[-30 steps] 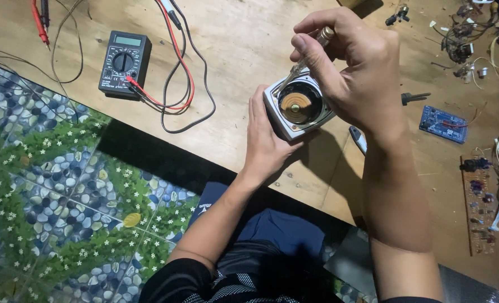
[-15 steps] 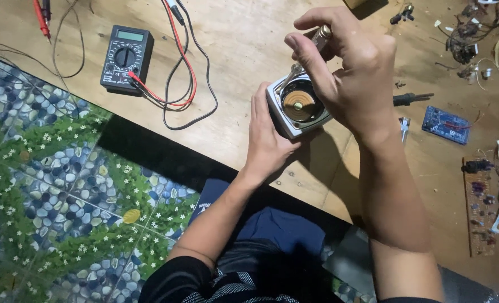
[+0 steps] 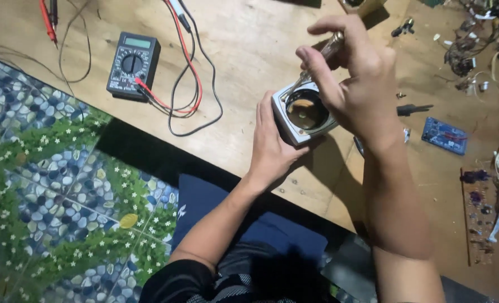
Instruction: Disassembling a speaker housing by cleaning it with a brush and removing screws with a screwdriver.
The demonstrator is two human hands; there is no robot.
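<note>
- Gripping a small square speaker (image 3: 304, 112) from below, the left hand (image 3: 272, 147) holds it just above the table (image 3: 244, 50).
- Right hand (image 3: 355, 84) pinches a screwdriver (image 3: 323, 55), tip down at the speaker's rim.
- Multimeter (image 3: 133, 65) sits well left, leads trailing.
- Blue circuit board (image 3: 443, 134) lies right.

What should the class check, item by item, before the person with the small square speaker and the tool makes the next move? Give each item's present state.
1. Left hand grips the square speaker firmly from the side: ok.
2. Right hand holds the tool steadily: ok.
3. Tool tip sits at the speaker's rim: ok.
4. Exactly what the tip touches: cannot tell, too small.
5. Multimeter and its leads lie apart from the hands: ok.
6. Small loose parts near the blue circuit board beside the right forearm: not ok, could be knocked.
</note>
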